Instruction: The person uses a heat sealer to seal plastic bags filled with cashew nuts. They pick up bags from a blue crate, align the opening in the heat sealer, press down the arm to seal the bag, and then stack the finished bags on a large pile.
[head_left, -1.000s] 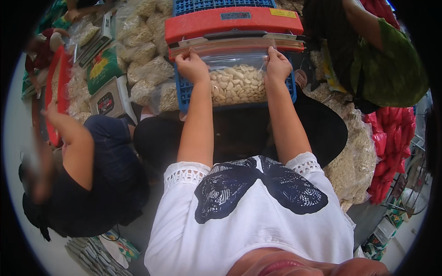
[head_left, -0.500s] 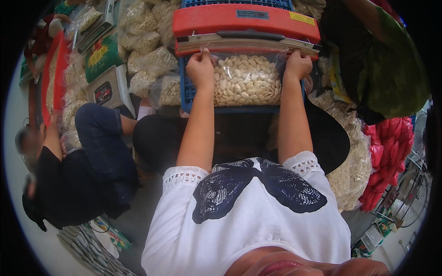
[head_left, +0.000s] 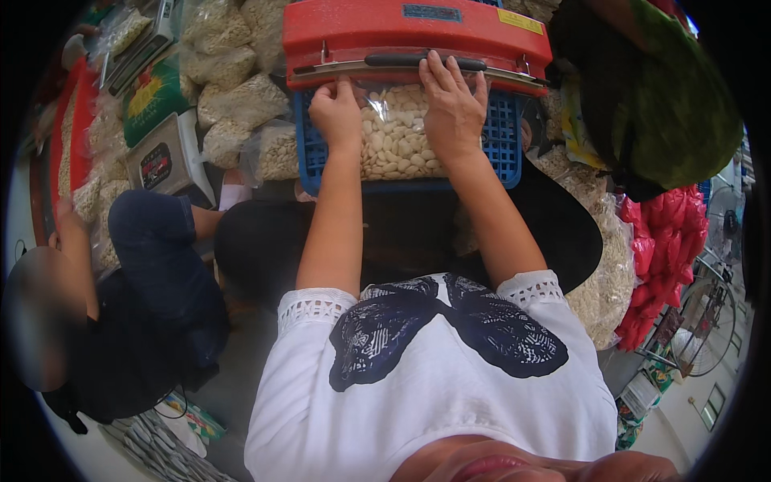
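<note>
A clear plastic bag (head_left: 393,145) filled with pale flat seeds lies on an upturned-looking blue plastic crate (head_left: 504,145). Its top edge reaches under the bar of a red bag sealer (head_left: 418,32). At the bag's upper left corner my left hand (head_left: 337,116) is closed, pinching the plastic close to the bar. My right hand (head_left: 454,112) lies with stretched fingers over the sealer's black handle (head_left: 393,60), its palm above the right part of the bag. That part of the bag is hidden by the hand.
Filled bags of seeds (head_left: 241,108) pile up on the left beside a scale (head_left: 169,157). A person in dark clothes (head_left: 152,321) sits close on my left; another in green (head_left: 683,112) is at the right. Red bags (head_left: 662,265) and a fan (head_left: 699,329) stand farther right.
My right hand has let go of the bag's upper right corner and moved left onto the sealer's handle. The sealer's bar has come down over the bag's edge. My left hand stays at its corner.
</note>
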The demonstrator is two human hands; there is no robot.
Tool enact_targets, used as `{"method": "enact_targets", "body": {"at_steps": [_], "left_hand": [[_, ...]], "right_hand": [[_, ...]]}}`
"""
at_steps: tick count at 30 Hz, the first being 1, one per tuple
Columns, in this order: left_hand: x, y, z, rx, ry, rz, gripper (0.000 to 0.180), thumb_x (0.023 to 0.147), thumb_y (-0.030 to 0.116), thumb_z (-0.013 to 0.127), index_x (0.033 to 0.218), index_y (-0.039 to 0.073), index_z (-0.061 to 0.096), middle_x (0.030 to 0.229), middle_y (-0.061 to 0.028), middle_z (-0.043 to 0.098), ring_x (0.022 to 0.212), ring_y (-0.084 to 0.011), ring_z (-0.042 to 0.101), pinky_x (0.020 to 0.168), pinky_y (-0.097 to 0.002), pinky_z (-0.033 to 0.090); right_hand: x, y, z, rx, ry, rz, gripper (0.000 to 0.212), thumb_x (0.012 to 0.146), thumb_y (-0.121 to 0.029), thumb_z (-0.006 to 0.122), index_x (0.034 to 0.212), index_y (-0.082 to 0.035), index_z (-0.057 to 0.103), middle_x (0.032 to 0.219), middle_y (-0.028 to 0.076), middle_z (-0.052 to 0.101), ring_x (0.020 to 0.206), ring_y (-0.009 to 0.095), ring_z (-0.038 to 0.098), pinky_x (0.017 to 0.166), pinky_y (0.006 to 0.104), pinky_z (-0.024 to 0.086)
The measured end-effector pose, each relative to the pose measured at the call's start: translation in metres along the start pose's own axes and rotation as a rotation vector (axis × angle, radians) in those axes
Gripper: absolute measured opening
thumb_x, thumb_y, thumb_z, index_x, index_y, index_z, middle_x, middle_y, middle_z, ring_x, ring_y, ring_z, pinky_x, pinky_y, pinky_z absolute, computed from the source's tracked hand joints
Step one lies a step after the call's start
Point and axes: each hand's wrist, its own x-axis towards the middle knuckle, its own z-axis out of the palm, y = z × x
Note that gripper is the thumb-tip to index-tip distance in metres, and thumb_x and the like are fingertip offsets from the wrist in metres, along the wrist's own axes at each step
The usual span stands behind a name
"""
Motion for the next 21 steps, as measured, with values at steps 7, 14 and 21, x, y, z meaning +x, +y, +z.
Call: {"method": "enact_targets", "body": {"at_steps": [7, 14, 21], "left_hand": [[0.009, -0.015, -0.009, -0.036, -0.040, -0.039, 0.021, 0.091, 0.018, 0.060, 0.083, -0.002, 0.060, 0.072, -0.0075, 0.065, 0.057, -0.0128, 0.060, 0.051, -0.0241, 0.049], [0.016, -0.024, -0.030, -0.041, -0.038, -0.064, 0.023, 0.085, 0.017, 0.066, 0.087, -0.005, 0.060, 0.081, -0.0084, 0.065, 0.070, -0.0132, 0.060, 0.064, -0.0245, 0.047], [0.001, -0.019, -0.043, 0.172, -0.097, -0.123, 0.037, 0.083, 0.028, 0.067, 0.094, -0.006, 0.061, 0.088, -0.0107, 0.065, 0.081, -0.0175, 0.060, 0.073, -0.0300, 0.046]], "right_hand": [[0.001, -0.003, 0.003, 0.068, -0.035, 0.010, 0.043, 0.081, -0.010, 0.048, 0.122, -0.010, 0.058, 0.134, 0.004, 0.051, 0.125, 0.025, 0.047, 0.106, 0.0500, 0.027], [-0.001, -0.004, 0.006, 0.063, 0.012, 0.023, 0.043, 0.082, -0.011, 0.047, 0.123, -0.010, 0.057, 0.134, 0.004, 0.051, 0.125, 0.025, 0.047, 0.106, 0.0512, 0.027], [0.009, 0.035, -0.003, 0.519, 0.176, 0.060, 0.040, 0.080, -0.002, 0.048, 0.118, -0.010, 0.059, 0.119, 0.010, 0.060, 0.113, 0.031, 0.053, 0.098, 0.0464, 0.039]]}}
